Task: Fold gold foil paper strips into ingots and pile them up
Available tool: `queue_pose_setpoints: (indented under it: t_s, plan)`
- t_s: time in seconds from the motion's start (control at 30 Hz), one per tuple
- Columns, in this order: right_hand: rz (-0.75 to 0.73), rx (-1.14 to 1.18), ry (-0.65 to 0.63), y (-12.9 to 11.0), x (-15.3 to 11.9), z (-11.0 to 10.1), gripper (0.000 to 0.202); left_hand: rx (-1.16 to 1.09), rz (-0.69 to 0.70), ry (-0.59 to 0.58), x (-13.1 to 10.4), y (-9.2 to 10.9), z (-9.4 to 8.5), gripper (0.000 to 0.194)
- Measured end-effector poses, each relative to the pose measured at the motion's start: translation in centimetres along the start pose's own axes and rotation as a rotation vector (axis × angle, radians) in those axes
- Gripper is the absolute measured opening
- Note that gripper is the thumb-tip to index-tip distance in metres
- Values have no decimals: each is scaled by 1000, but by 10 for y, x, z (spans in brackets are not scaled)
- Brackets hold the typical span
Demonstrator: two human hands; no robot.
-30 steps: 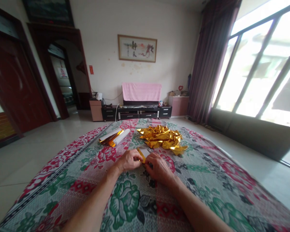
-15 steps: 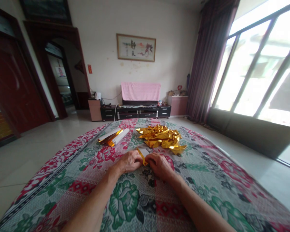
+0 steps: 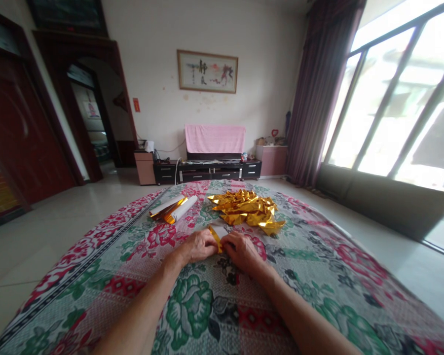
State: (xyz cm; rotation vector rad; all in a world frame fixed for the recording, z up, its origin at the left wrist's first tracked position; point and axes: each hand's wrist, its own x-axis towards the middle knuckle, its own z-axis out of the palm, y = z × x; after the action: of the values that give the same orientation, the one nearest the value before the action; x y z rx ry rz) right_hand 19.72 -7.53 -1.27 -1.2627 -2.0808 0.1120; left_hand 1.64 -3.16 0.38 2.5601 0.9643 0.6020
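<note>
Between my hands is a small sheet of paper [image 3: 216, 232], white on one face with a gold strip along its left side. My left hand [image 3: 200, 245] pinches its left edge with curled fingers. The right side is gripped by my right hand [image 3: 240, 249], its fingers closed close to the left ones. Just beyond, a heap of folded gold foil pieces [image 3: 246, 209] lies on the flowered tablecloth [image 3: 192, 310]. To the left of the heap are loosely rolled white and gold sheets [image 3: 173, 209].
Past the table's far edge stands a low black cabinet [image 3: 210, 172] with a pink cloth [image 3: 215, 139] above it. A purple curtain [image 3: 311, 98] and large windows are at the right. A dark red door [image 3: 25, 123] is at the left.
Both hands stay in nearly the same place, with the paper's gold strip slightly shifted between the fingertips. The foil heap and the rolled sheets have not moved on the cloth.
</note>
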Motion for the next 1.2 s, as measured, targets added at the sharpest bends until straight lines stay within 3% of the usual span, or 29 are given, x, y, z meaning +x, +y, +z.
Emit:
queue_pose_setpoints:
  t_s: [0.47, 0.73, 1.2]
  plan:
    - [29, 56, 11, -1, 1, -4, 20, 67, 36, 19, -1, 5, 2, 15]
    - [-83, 77, -33, 0, 0, -3, 22, -65, 69, -39, -3, 0, -3, 16]
    - [-84, 40, -32, -3, -1, -5, 26, 24, 94, 24, -3, 4, 0, 17]
